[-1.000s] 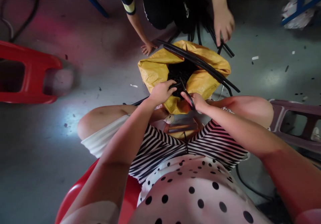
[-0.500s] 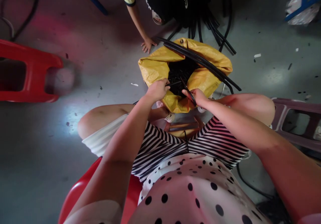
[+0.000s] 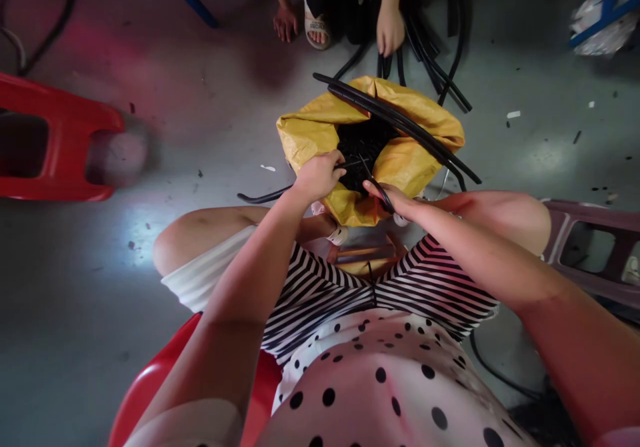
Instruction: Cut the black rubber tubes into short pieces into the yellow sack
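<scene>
A yellow sack stands open on the floor between my knees, filled with short black tube pieces. My left hand is closed at the sack's near rim, gripping a thin black tube piece that points into the opening. My right hand pinches another short black tube piece at the rim just to the right. Two long black corrugated tubes lie slanted across the top of the sack.
Another person crouches beyond the sack, one hand near the floor, the other hand on a bundle of long black tubes. A red stool lies at left, a purple stool at right. I sit on a red stool.
The other person's hand left the floor beside the sack and drew back; their other hand now rests on the tube bundle. My hands stayed at the sack's rim, shifting slightly.
</scene>
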Motion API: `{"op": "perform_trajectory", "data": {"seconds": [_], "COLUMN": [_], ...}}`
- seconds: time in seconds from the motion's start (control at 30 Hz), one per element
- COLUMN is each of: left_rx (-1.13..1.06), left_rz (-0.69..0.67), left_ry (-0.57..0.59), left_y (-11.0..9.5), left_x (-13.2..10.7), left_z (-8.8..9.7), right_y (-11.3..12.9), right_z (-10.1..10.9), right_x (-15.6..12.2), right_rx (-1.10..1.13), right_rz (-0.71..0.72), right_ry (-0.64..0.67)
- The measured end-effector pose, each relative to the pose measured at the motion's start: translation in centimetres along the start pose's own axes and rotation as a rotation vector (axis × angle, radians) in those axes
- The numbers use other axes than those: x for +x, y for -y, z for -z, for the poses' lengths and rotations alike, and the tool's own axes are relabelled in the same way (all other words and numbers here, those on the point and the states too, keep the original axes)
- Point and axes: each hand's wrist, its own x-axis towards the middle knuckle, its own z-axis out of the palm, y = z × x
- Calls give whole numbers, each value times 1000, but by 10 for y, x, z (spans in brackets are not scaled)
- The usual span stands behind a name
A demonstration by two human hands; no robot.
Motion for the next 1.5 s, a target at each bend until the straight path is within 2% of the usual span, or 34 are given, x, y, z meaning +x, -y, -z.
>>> {"op": "perform_trajectory", "data": {"seconds": [0.2,0.33,0.53,0.7,0.87,1.1,1.27,1.37,1.5], "left_rx": [-11,-39,35,124,245,279,333,292,228], "left_rz": [-30,-28,37,70,89,108,120,130,137], "left_ry": [50,42,49,62,102,98,121,77,-2], "left_y": [-6,-4,3,9,9,8,6,9,16], "left_x": [-2,-1,-5,-14,-16,-15,-16,-15,-12], "left_z": [-2,-4,1,7,9,9,12,15,17], "right_y": [6,11,13,13,8,7,4,0,-4], "right_z": [-3,-6,-5,-4,-6,-7,-5,-3,-1], "right_x": [-2,-7,-8,-8,-8,-10,-9,-6,0], "right_rx": [-71,-125,-3,1,16,-38,-52,11,94], "right_rz": [-39,-36,-40,-48,-68,-40,29,14,-35], "right_ry": [-54,-66,-126,-158,-124,-141,-168,-142,-28]}}
